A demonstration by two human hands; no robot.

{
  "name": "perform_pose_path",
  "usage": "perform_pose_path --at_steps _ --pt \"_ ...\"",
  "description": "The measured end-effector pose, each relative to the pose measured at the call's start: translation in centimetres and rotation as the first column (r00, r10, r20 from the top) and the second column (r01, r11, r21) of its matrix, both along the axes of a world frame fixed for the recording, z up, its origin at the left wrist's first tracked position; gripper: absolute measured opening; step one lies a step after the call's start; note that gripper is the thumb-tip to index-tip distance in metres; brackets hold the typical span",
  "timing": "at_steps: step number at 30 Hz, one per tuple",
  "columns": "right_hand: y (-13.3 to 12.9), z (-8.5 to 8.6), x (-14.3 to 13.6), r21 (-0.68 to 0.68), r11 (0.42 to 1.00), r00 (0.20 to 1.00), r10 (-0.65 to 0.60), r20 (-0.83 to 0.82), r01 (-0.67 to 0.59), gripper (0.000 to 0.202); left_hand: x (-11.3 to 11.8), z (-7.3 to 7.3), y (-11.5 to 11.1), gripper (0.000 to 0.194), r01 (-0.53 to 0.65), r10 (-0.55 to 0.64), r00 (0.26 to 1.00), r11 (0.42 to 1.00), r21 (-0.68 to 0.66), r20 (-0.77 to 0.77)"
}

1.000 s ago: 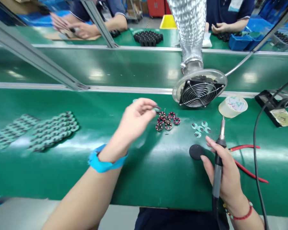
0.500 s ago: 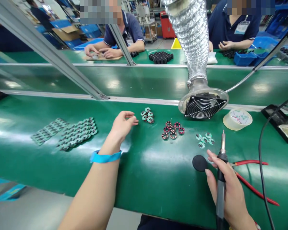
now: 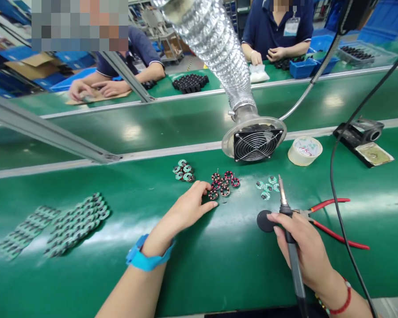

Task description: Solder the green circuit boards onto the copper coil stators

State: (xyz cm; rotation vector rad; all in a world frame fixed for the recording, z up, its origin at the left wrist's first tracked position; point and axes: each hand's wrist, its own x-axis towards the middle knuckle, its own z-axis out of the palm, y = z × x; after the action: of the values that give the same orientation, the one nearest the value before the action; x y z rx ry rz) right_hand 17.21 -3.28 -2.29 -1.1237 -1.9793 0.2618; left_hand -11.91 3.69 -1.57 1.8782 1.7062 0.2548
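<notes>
My left hand (image 3: 193,204), with a blue band on its wrist, reaches to the near-left edge of a cluster of copper-wound ring coils (image 3: 224,191). Its thumb and fingers are apart around the nearest coil, with nothing gripped. In my right hand (image 3: 301,238) is a soldering iron (image 3: 293,260), its metal tip pointing up and away. Just beyond that tip lie several small round green circuit boards (image 3: 267,194). A black disc (image 3: 265,221) rests on the bench beside my right fingertips. Left of the coils sits a small group of coils topped with green boards (image 3: 183,171).
Rows of green-topped parts (image 3: 78,225) lie at left. Red-handled pliers (image 3: 338,238) lie right of my right hand, under a black cable (image 3: 334,176). Behind stand a fume extractor fan (image 3: 258,145), a tape roll (image 3: 305,152) and an iron stand (image 3: 358,137). Two people work across the bench.
My left hand has moved right, from beside the green-topped group to the bare coils. My right hand still holds the soldering iron. The camera view has turned to the right and tilted.
</notes>
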Motion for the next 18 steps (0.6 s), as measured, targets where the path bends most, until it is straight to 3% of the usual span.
perform_pose_path --at_steps 4,8,13,18 --pt "0.0 -0.3 0.0 -0.029 1.000 1.000 0.000 0.002 0.001 0.029 0.4 0.2 0.0 0.023 0.010 -0.010 0.999 1.000 0.002 -0.040" --pt "0.3 -0.5 -0.2 -0.093 0.996 1.000 0.015 -0.021 -0.017 0.030 1.3 1.6 -0.6 0.026 0.019 0.000 0.985 0.994 -0.110 0.175" --pt "0.4 0.5 -1.5 -0.171 0.983 0.996 0.079 0.032 -0.072 0.038 5.2 2.5 -2.4 0.021 0.185 -0.074 0.868 0.966 -0.180 0.491" --pt "0.2 0.8 -2.6 -0.142 0.982 0.980 0.145 0.134 -0.126 0.039 8.2 1.9 -4.2 0.022 0.205 0.040 0.746 0.936 -0.287 0.664"
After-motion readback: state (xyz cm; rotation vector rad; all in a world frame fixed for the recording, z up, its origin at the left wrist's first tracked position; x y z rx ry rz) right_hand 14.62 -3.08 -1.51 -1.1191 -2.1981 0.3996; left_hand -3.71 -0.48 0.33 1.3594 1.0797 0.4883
